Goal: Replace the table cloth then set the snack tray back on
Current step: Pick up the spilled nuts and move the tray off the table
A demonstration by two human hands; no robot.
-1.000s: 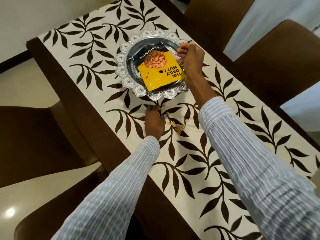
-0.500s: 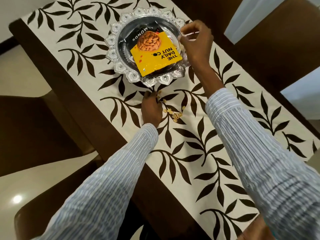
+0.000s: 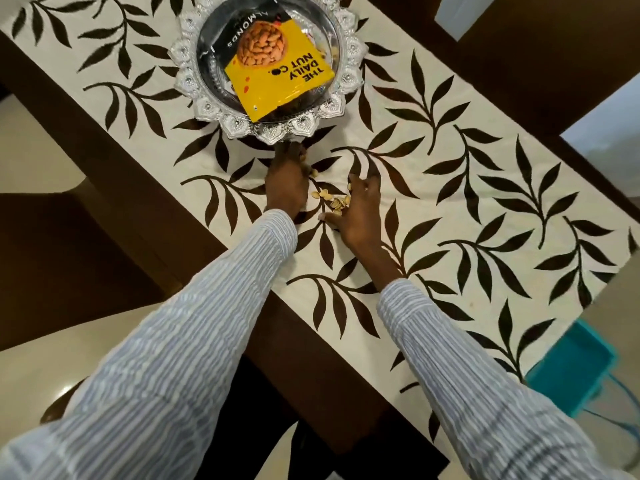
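Both hands, left hand (image 3: 285,188) and right hand (image 3: 356,211), rest around scattered nut shells (image 3: 330,199) on the leaf-patterned cloth (image 3: 450,188) below the silver tray (image 3: 187,76).

The right hand (image 3: 356,209) left the far-right rim of the silver snack tray (image 3: 349,64), where it had been half a second before, and came down near the person onto the leaf-print table cloth (image 3: 485,202), open-fingered beside the scattered nut shells (image 3: 332,200), just right of the left hand (image 3: 285,188).
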